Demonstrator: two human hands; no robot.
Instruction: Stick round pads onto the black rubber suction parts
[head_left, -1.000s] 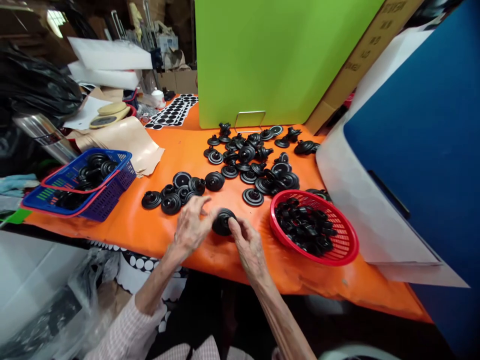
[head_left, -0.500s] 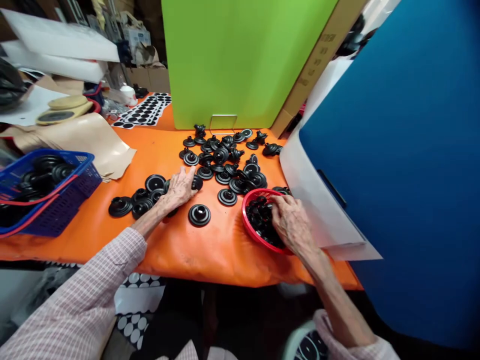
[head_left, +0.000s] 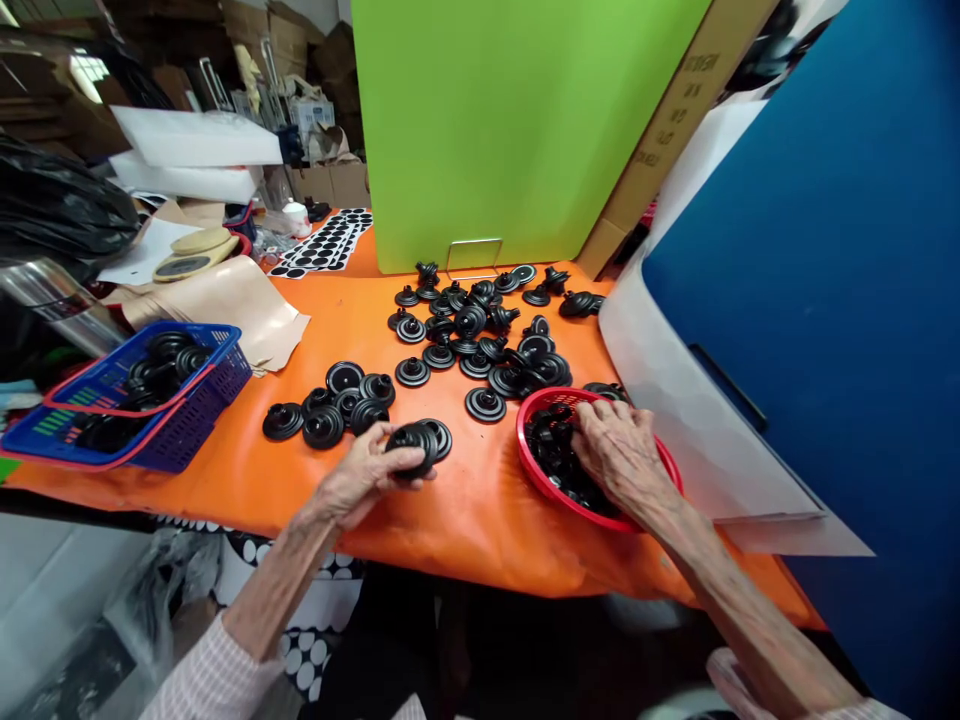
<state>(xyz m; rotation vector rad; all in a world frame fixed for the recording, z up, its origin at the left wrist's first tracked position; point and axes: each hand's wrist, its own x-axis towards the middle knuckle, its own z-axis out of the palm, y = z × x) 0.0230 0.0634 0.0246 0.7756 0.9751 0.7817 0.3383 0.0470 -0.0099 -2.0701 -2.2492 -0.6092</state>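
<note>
My left hand [head_left: 365, 468] grips a round black disc-shaped part [head_left: 411, 448] by its edge, close above the table. Partly behind it lies another black disc part [head_left: 439, 438]. My right hand [head_left: 619, 450] reaches into a red plastic basket [head_left: 525, 462] full of small black pieces [head_left: 555, 450]; its fingers are bent down among them, and their tips are hidden. Beyond the basket spreads a loose pile of black disc parts with raised centres [head_left: 472, 322]. A smaller group of such discs [head_left: 322, 425] sits left of centre.
At the left stands a blue basket [head_left: 217, 400] with red handles, holding more black discs. Tan sheets [head_left: 255, 310] lie behind it on the orange table cover [head_left: 465, 520]. A green board [head_left: 480, 130] rises at the back; a blue panel [head_left: 825, 300] and white sheet [head_left: 675, 400] border the right.
My left hand has come back from the pile toward me and now holds a disc over the one lying in front. My right hand remains in the red basket. The view has shifted left.
</note>
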